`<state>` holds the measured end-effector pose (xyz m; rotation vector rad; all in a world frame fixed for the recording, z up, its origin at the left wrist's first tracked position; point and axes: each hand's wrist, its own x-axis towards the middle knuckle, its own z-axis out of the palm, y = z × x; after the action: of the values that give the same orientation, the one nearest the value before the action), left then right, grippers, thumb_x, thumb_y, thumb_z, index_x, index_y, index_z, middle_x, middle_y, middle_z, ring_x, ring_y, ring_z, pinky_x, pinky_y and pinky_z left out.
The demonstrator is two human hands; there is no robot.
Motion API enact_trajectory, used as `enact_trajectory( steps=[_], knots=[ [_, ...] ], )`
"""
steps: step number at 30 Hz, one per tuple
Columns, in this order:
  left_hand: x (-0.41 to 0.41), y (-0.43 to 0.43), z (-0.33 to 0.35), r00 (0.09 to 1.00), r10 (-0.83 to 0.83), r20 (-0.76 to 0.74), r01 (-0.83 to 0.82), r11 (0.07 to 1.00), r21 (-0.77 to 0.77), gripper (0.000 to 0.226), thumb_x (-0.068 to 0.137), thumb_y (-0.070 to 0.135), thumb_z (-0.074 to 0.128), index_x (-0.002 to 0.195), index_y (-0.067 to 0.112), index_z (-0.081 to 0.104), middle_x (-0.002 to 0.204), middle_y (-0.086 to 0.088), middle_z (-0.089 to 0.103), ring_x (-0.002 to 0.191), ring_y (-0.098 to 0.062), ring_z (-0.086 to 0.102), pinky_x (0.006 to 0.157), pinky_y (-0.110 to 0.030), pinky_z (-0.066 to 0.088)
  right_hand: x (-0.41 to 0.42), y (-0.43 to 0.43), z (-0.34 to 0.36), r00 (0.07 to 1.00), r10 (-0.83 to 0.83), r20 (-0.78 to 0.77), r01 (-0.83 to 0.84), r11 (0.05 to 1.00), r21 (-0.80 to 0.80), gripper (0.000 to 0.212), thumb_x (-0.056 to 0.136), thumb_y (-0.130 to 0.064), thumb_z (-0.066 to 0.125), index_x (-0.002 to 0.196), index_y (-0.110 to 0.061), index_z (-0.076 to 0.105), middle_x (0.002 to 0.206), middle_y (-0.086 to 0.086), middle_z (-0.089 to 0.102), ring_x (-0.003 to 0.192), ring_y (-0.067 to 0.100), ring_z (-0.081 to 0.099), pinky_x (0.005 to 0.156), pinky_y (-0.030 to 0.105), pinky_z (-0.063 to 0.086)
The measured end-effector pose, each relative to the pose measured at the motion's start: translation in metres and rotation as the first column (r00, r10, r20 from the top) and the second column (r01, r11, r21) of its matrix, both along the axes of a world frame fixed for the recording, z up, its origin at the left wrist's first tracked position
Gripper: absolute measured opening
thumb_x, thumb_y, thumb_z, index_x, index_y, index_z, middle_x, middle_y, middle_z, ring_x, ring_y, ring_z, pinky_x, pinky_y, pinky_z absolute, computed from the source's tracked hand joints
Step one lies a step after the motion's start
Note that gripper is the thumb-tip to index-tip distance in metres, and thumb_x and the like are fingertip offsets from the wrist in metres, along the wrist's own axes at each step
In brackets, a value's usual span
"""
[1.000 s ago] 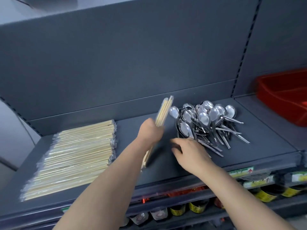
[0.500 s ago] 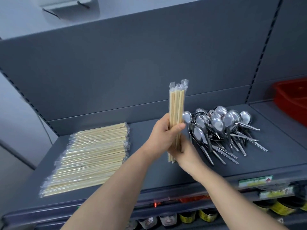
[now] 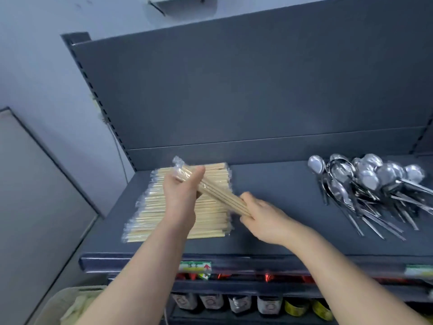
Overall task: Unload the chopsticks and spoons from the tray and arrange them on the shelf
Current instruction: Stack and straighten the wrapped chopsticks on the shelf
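Note:
A plastic-wrapped bundle of wooden chopsticks (image 3: 220, 194) is held slanted above the stack of wrapped chopsticks (image 3: 206, 221) lying on the grey shelf (image 3: 269, 207). My left hand (image 3: 181, 195) grips the bundle's upper left end. My right hand (image 3: 262, 216) grips its lower right end. A pile of steel spoons (image 3: 372, 184) lies on the shelf to the right, apart from both hands.
The shelf's grey back panel (image 3: 257, 90) rises behind. Below the shelf edge with price labels (image 3: 195, 267) stands a row of jars and bottles (image 3: 234, 303). A pale bin (image 3: 70, 306) is at the lower left. A wall and door are at left.
The bundle went from upright near the spoons to slanted over the chopstick stack on the left. Both hands moved left with it, and the view swung left, losing the red tray.

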<state>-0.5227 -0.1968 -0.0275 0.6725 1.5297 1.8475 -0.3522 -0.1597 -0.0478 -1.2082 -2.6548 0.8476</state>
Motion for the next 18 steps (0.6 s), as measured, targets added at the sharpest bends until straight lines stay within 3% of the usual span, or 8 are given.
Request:
enact_trajectory(
  steps=[2,4,6,8,11,15,18],
  knots=[
    [-0.037,-0.025,-0.008,0.989,0.150,-0.016,-0.151,0.983,-0.106,0.052,0.077,0.018,0.078,0.118,0.012,0.047,0.102,-0.006,0.060,0.083,-0.024,0.065,0.069,-0.036,0.056,-0.024,-0.010,-0.002,0.997,0.057,0.057,-0.060,0.996,0.069,0.025,0.098,-0.019,0.040,0.123,-0.019,0.038,0.125,0.000,0.046,0.110,0.022,0.048,0.089,0.035,0.042],
    [-0.066,-0.051,-0.017,0.966,0.188,-0.179,-0.219,0.960,-0.177,0.050,0.078,0.019,0.078,0.118,0.016,0.048,0.099,0.000,0.058,0.076,-0.018,0.062,0.062,-0.031,0.053,-0.048,-0.020,-0.007,0.990,0.104,0.097,-0.116,0.986,0.123,0.035,0.097,-0.016,0.041,0.132,-0.021,0.040,0.129,-0.002,0.042,0.118,0.021,0.045,0.097,0.037,0.040],
    [-0.089,-0.074,-0.029,0.922,0.121,-0.368,-0.221,0.944,-0.245,0.035,0.082,0.025,0.074,0.110,0.015,0.054,0.096,0.000,0.062,0.070,-0.015,0.061,0.062,-0.029,0.054,-0.068,-0.031,-0.011,0.984,0.134,0.120,-0.150,0.980,0.134,0.043,0.098,-0.018,0.045,0.140,-0.024,0.039,0.130,-0.003,0.039,0.117,0.019,0.043,0.099,0.037,0.041],
    [-0.105,-0.089,-0.039,0.861,0.034,-0.507,-0.226,0.920,-0.321,0.027,0.087,0.031,0.069,0.105,0.017,0.055,0.100,0.002,0.062,0.078,-0.016,0.063,0.064,-0.024,0.051,-0.082,-0.042,-0.012,0.978,0.151,0.146,-0.172,0.975,0.140,0.046,0.098,-0.021,0.049,0.142,-0.026,0.039,0.125,-0.004,0.038,0.113,0.016,0.042,0.098,0.036,0.041],
    [-0.124,-0.103,-0.052,0.735,-0.103,-0.670,-0.264,0.867,-0.423,0.025,0.091,0.038,0.061,0.106,0.019,0.054,0.104,0.003,0.059,0.091,-0.016,0.057,0.075,-0.029,0.045,-0.094,-0.053,-0.012,0.981,0.128,0.146,-0.150,0.977,0.149,0.051,0.094,-0.026,0.059,0.141,-0.033,0.041,0.121,-0.008,0.039,0.114,0.012,0.041,0.102,0.033,0.037],
    [-0.139,-0.115,-0.064,0.483,-0.295,-0.824,-0.379,0.778,-0.501,0.040,0.088,0.051,0.059,0.117,0.024,0.055,0.125,0.002,0.049,0.118,-0.021,0.040,0.091,-0.037,0.039,-0.099,-0.061,-0.017,0.986,0.049,0.158,-0.085,0.968,0.234,0.060,0.085,-0.033,0.069,0.139,-0.039,0.043,0.125,-0.013,0.040,0.121,0.008,0.034,0.108,0.033,0.029],
    [-0.147,-0.119,-0.067,0.471,-0.303,-0.828,-0.353,0.796,-0.492,0.055,0.088,0.052,0.058,0.134,0.024,0.046,0.142,0.002,0.039,0.132,-0.023,0.030,0.101,-0.041,0.035,-0.098,-0.063,-0.021,0.991,0.009,0.135,-0.040,0.974,0.224,0.067,0.087,-0.042,0.065,0.145,-0.041,0.031,0.147,-0.013,0.027,0.138,0.010,0.021,0.116,0.038,0.018]
  ],
)
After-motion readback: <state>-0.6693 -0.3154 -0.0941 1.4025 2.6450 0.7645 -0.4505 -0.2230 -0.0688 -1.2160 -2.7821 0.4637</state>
